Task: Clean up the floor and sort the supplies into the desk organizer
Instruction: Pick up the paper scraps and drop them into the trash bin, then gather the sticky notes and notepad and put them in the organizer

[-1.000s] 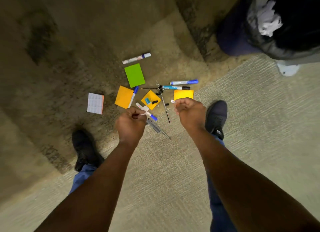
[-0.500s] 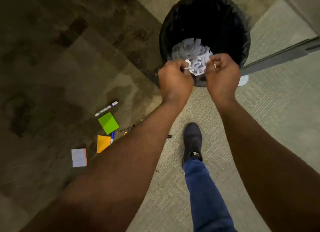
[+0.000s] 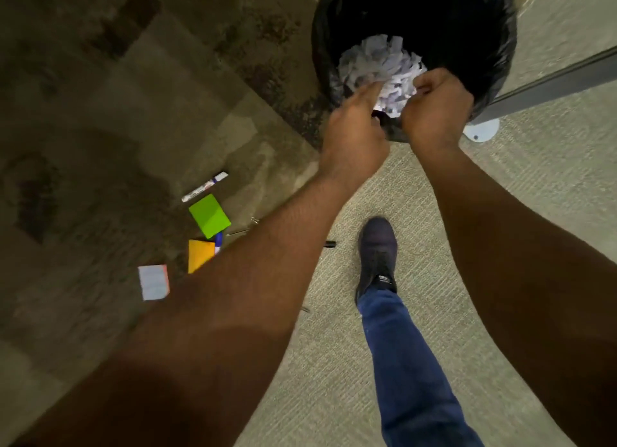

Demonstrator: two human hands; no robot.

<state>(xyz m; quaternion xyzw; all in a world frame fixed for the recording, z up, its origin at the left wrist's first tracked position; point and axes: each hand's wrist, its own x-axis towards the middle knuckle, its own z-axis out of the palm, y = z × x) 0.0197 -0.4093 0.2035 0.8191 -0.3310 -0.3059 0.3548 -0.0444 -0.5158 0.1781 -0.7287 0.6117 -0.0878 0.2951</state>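
My left hand (image 3: 354, 129) reaches over the near rim of a black-lined waste bin (image 3: 500, 29), fingers stretched out, nothing seen in them. My right hand (image 3: 437, 105) hovers beside it over the rim, curled into a fist; nothing shows in it. White paper scraps (image 3: 380, 65) fill the bin. On the carpet to the left lie a white marker (image 3: 205, 186), a green sticky pad (image 3: 209, 215), an orange pad (image 3: 199, 254) and a white note pad (image 3: 153, 282). My left forearm hides further supplies.
My dark shoe (image 3: 377, 256) and blue trouser leg stand on the lighter carpet below the bin. A small black cap (image 3: 330, 244) lies next to the shoe. A grey partition rail (image 3: 551, 82) with a white round foot (image 3: 480, 131) runs right of the bin.
I have turned from the scattered supplies to the bin, and both hands came up over its rim. The left hand's fingers have opened; the white scrap pinched in them before is gone.
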